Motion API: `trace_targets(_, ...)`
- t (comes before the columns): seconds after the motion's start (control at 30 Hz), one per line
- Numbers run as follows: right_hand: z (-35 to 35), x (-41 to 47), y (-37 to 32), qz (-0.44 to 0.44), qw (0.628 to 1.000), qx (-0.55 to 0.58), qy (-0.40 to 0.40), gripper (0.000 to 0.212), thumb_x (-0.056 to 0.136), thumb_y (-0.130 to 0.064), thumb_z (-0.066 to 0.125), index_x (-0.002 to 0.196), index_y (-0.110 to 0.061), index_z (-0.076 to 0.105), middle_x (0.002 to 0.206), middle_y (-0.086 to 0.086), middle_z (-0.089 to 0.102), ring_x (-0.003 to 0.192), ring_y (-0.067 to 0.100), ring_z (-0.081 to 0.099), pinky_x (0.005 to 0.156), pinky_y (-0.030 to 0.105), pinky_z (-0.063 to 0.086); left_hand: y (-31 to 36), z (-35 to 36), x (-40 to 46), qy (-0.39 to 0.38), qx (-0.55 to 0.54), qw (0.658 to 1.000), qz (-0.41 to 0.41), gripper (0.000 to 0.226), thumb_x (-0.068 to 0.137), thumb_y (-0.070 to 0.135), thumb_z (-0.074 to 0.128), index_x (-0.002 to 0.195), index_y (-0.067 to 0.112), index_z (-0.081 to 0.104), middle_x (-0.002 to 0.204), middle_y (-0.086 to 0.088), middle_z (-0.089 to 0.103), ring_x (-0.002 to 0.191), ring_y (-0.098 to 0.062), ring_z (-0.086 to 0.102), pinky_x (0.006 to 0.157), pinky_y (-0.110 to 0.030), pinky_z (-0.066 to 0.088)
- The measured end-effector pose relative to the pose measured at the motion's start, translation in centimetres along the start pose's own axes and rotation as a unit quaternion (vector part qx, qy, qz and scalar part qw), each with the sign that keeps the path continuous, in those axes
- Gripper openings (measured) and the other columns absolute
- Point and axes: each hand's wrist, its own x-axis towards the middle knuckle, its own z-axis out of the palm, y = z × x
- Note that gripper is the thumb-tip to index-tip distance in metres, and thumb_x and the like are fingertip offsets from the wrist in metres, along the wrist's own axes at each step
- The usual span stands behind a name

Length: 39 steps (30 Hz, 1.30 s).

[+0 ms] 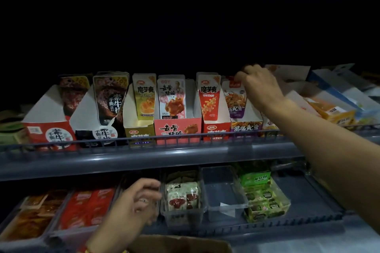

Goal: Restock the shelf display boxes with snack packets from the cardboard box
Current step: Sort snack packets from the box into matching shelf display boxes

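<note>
The right arm reaches in from four o'clock, stretched long and nearly straight toward the upper shelf (144, 156), and the right hand (260, 86) arrives back-up at about two o'clock from the picture's centre, wrist bent slightly down. Its fingers curl over the tops of the purple snack packets (235, 96) that stand upright in the purple display box (245, 127); the fingertips (239, 77) touch the top edge of the front packet, though whether they pinch it or only press on it cannot be told from here. That box sits at the right end of a row of display boxes behind the shelf's low rail: at its nine o'clock side a red box (216, 129), then a pink box (177, 129), an olive box (139, 131), a black box (96, 133) and a red-and-white box (49, 131), each with packets standing in it. The left hand (135, 201) hangs low at seven o'clock, in front of the lower shelf, palm turned away, fingers loosely curled and a little apart, holding nothing that can be seen (a ring shows on one finger). Just at its three o'clock side stands a clear bin (183, 214) of white-and-red packets, then a clear tray (224, 193) and a bin of green packets (265, 197). The cardboard box (181, 244) lies at six o'clock along the bottom edge, only its brown rim showing, its contents hidden.
</note>
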Motion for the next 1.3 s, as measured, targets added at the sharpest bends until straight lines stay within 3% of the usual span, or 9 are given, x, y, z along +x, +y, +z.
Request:
trace_targets(0.13, -1.6, -2.1, -0.9, -0.011, 1.000, 0.029, -0.002, 0.040, 0.081, 0.001, 0.076, 0.119, -0.009, 0.069, 0.115, 0.012, 0.064, 0.100, 0.033, 0.060, 0.076, 0.045, 0.052, -2.9, -1.0, -0.4, -0.061, 0.110, 0.992, -0.013, 0.024, 0.084, -0.013, 0.063, 0.100, 0.004, 0.070, 0.099, -0.027, 0.066, 0.068, -0.024, 0.065, 0.050, -0.022, 0.052)
trace_targets(0.3, -6.3, -6.1, -4.7, -0.026, 0.983, 0.182, -0.025, 0.020, 0.093, -0.010, 0.062, 0.109, -0.014, 0.072, 0.108, 0.005, 0.067, 0.094, 0.022, 0.062, 0.078, 0.036, 0.053, -5.3, -2.4, -1.9, -0.082, 0.217, 0.972, 0.046, 0.041, 0.090, 0.007, 0.066, 0.112, 0.041, 0.066, 0.108, 0.011, 0.072, 0.100, -0.008, 0.069, 0.088, -0.029, 0.057)
trace_targets(0.43, -8.7, -12.1, -11.7, -0.152, 0.900, 0.343, -0.223, 0.021, 0.096, -0.017, 0.058, 0.111, -0.025, 0.071, 0.108, -0.007, 0.071, 0.095, 0.006, 0.064, 0.086, 0.025, 0.053, -7.5, -2.6, -3.3, -0.149, 0.325, 0.934, 0.029, 0.028, 0.093, 0.027, 0.059, 0.114, 0.046, 0.061, 0.115, 0.022, 0.067, 0.103, 0.001, 0.064, 0.093, -0.024, 0.054)
trace_targets(0.53, -6.5, -17.2, -17.5, -0.231, 0.836, 0.318, -0.383, 0.018, 0.098, -0.028, 0.054, 0.111, -0.031, 0.067, 0.107, -0.008, 0.070, 0.095, 0.012, 0.065, 0.082, 0.035, 0.056, -10.1, -1.8, -4.1, -0.217, 0.431, 0.876, -0.002, 0.045, 0.089, 0.032, 0.051, 0.132, 0.041, 0.055, 0.138, 0.009, 0.059, 0.131, -0.014, 0.052, 0.111, -0.035, 0.041)
trace_targets(0.7, -0.4, -25.5, -22.9, -0.265, 0.731, 0.259, -0.573, 0.027, 0.102, -0.035, 0.050, 0.116, -0.019, 0.066, 0.114, 0.001, 0.068, 0.098, 0.020, 0.062, 0.085, 0.035, 0.051, -10.9, -0.1, -5.6, -0.308, 0.429, 0.849, -0.030, 0.042, 0.100, 0.032, 0.051, 0.141, 0.026, 0.051, 0.140, -0.011, 0.058, 0.127, -0.031, 0.054, 0.101, -0.036, 0.047)
trace_targets(0.83, 3.2, -30.5, -24.8, -0.269, 0.706, 0.220, -0.617, 0.039, 0.097, -0.025, 0.060, 0.135, -0.013, 0.059, 0.133, 0.012, 0.060, 0.116, 0.031, 0.060, 0.097, 0.041, 0.051, -11.5, 1.1, -5.8, -0.321, 0.445, 0.836, -0.009, 0.044, 0.100, 0.025, 0.051, 0.144, 0.023, 0.050, 0.148, -0.010, 0.052, 0.135, -0.031, 0.051, 0.103, -0.035, 0.044)
trace_targets(1.0, 4.9, -34.1, -27.9, -0.338, 0.703, 0.167, -0.603, 0.084, 0.094, -0.013, 0.066, 0.161, -0.012, 0.015, 0.166, 0.014, 0.017, 0.150, 0.035, 0.025, 0.117, 0.049, 0.034, -12.0, 2.6, -5.6, -0.348, 0.487, 0.798, -0.067, 0.047, 0.109, 0.013, 0.043, 0.153, -0.001, 0.033, 0.160, -0.021, 0.034, 0.147, -0.033, 0.036, 0.101, -0.027, 0.032)
trace_targets(1.17, 6.0, -35.4, -28.3, -0.334, 0.772, 0.140, -0.523, 0.058, 0.092, -0.006, 0.060, 0.146, -0.006, 0.040, 0.145, 0.025, 0.041, 0.137, 0.042, 0.039, 0.109, 0.053, 0.039, -12.4, 2.9, -5.2, -0.343, 0.452, 0.823, -0.017, 0.050, 0.101, 0.031, 0.054, 0.150, 0.027, 0.043, 0.152, -0.010, 0.050, 0.136, -0.030, 0.049, 0.109, -0.040, 0.043)
trace_targets(1.3, 4.9, -34.0, -28.0, -0.270, 0.730, 0.192, -0.598, 0.044, 0.097, -0.010, 0.060, 0.141, -0.016, 0.055, 0.138, 0.015, 0.052, 0.123, 0.034, 0.058, 0.097, 0.041, 0.049, -13.4, 2.9, -4.6, -0.340, 0.442, 0.830, -0.022, 0.051, 0.099, 0.032, 0.051, 0.149, 0.034, 0.043, 0.149, -0.008, 0.052, 0.134, -0.030, 0.051, 0.107, -0.046, 0.046)
